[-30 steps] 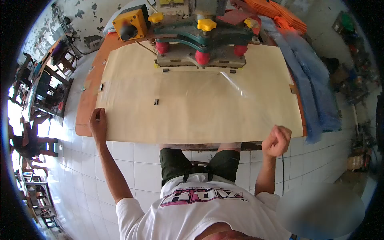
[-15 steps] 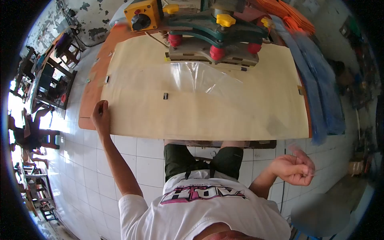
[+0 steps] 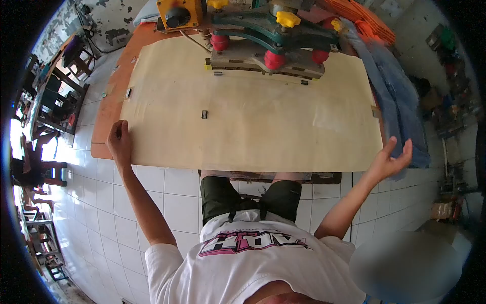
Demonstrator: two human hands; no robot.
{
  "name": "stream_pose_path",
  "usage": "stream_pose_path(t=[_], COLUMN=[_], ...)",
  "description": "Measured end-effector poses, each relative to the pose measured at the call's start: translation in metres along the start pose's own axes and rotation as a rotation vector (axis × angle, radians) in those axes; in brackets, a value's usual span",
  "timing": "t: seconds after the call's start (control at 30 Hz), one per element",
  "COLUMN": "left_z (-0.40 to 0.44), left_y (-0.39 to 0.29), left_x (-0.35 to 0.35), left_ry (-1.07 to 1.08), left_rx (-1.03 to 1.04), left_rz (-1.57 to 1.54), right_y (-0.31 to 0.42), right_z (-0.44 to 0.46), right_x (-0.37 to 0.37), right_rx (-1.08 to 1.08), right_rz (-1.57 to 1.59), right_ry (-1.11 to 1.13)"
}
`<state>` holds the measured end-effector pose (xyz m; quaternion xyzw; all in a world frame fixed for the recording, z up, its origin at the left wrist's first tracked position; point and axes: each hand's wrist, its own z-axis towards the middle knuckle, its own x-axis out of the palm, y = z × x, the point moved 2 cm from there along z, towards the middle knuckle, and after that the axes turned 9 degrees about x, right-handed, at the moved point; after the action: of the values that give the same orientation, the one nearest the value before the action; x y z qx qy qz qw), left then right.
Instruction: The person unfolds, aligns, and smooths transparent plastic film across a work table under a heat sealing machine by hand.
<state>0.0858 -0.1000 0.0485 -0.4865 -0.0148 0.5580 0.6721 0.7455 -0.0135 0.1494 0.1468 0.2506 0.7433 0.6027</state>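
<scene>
My left hand [image 3: 119, 141] rests at the left edge of the pale sheet [image 3: 243, 126], its fingers curled together; whatever they may hold is hidden. Beyond the sheet's front right corner, my right hand [image 3: 394, 159] is raised with thumb and fingers apart, holding nothing, near blue plastic film [image 3: 400, 101]. A small black piece [image 3: 204, 114] lies on the sheet left of centre. Faint glare right of centre suggests clear film on the sheet, but its outline is hard to make out.
A green press head [image 3: 273, 33] with red and yellow knobs stands over the sheet's back. Behind left is a yellow control box [image 3: 179, 14]. Orange material [image 3: 364, 19] lies at the back right. The brown tabletop [image 3: 107, 119] shows at the left.
My right hand has swung out past the table's front edge, then back up to the right corner, and has opened. The shiny clear film seen near the press no longer shows there.
</scene>
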Motion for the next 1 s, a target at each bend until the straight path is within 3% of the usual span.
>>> stream_pose_path(t=[0.03, 0.1, 0.17, 0.23, 0.3, 0.43, 0.63, 0.83, 0.93, 1.0], left_z=[0.000, 0.000, -0.001, 0.000, -0.001, 0.000, -0.002, -0.001, -0.001, -0.001], left_y=[0.000, 0.004, 0.009, 0.014, 0.009, 0.007, -0.004, -0.004, -0.005, 0.000], left_x=[0.000, 0.001, 0.001, 0.001, -0.001, -0.001, -0.003, -0.003, -0.005, -0.004], left_ry=[0.026, -0.001, -0.024, -0.028, -0.027, -0.024, -0.003, -0.006, 0.000, -0.005], left_rx=[-0.005, 0.001, 0.008, 0.056, 0.031, -0.037, -0.031, -0.004, -0.004, -0.001], left_rz=[0.029, 0.008, -0.011, -0.038, -0.027, -0.025, -0.030, -0.015, 0.004, -0.005], right_y=[0.000, 0.002, 0.003, -0.018, -0.026, -0.030, -0.019, -0.026, -0.018, -0.010], right_z=[0.005, 0.013, 0.009, -0.001, -0.017, -0.023, -0.022, -0.022, -0.021, -0.025], right_x=[0.010, 0.036, 0.074, 0.126, 0.160, 0.204, 0.222, 0.237, 0.239, 0.231], right_rx=[-0.005, -0.076, 0.144, -0.014, -0.069, -0.227, -0.268, -0.179, -0.261, -0.157], right_rz=[0.000, 0.156, 0.252, 0.192, 0.099, 0.007, -0.096, -0.219, -0.215, -0.134], right_ry=[0.002, 0.286, 0.761, 1.140, 1.376, 1.527, 1.702, 1.812, 1.928, 2.084])
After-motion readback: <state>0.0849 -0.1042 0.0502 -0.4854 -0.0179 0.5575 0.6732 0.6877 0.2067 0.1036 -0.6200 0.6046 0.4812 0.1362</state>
